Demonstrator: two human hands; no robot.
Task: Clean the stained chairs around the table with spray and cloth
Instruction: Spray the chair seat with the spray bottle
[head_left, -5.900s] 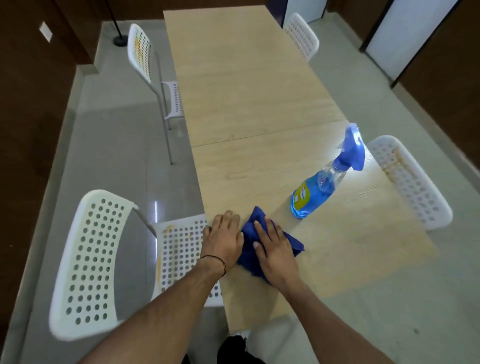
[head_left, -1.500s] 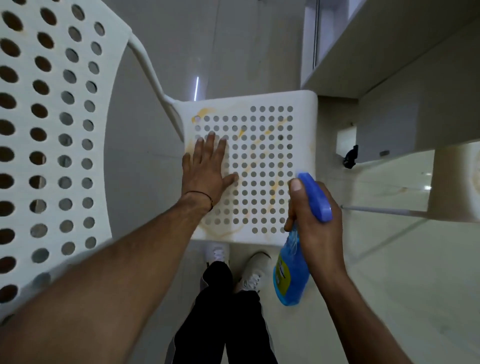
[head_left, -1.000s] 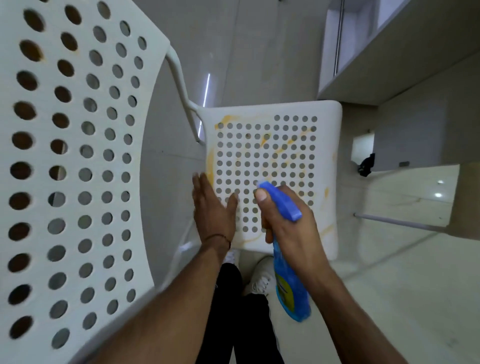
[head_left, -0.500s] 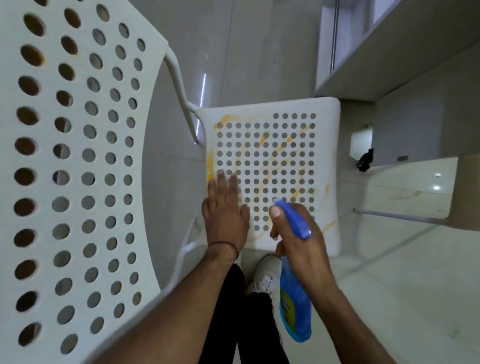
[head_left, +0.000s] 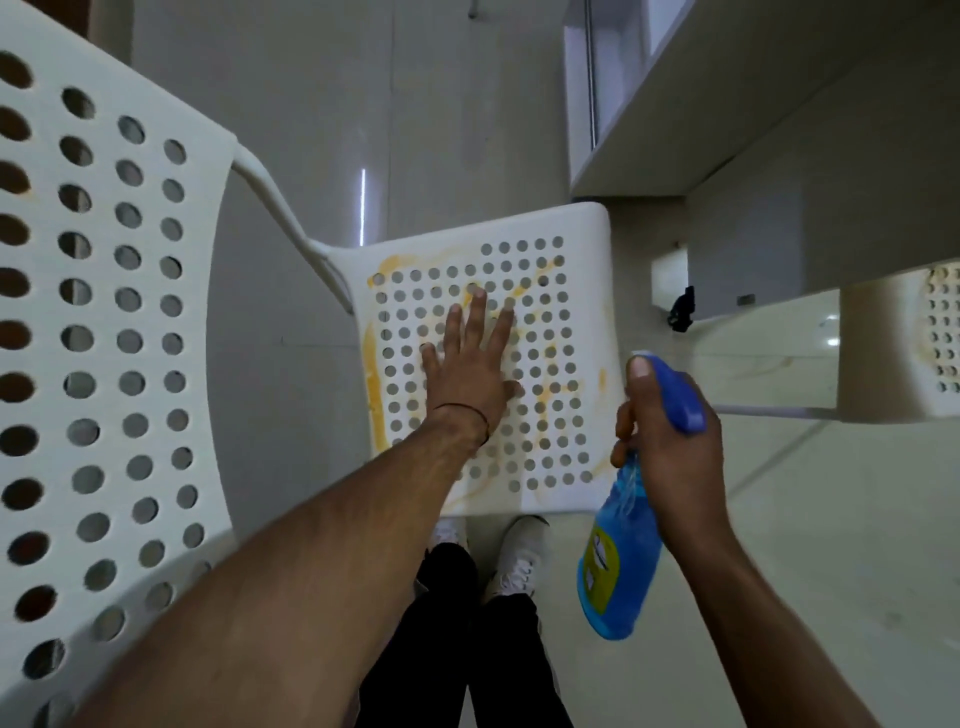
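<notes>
A white perforated chair seat lies below me, smeared with yellow-orange stains along its left edge and across the holes. My left hand rests flat on the middle of the seat, fingers spread. My right hand grips a blue spray bottle by its neck, just off the seat's right front corner, thumb on top of the blue trigger head, which faces the seat. The chair's perforated backrest fills the left side. No cloth is in view.
The table's underside and edge overhang the upper right. A second stained white chair stands at the right edge. My legs and white shoes are right below the seat's front edge. Grey tiled floor surrounds everything.
My left hand slid from the seat's front left corner to its middle. My right hand with the bottle moved right, off the seat's front edge to its right corner.
</notes>
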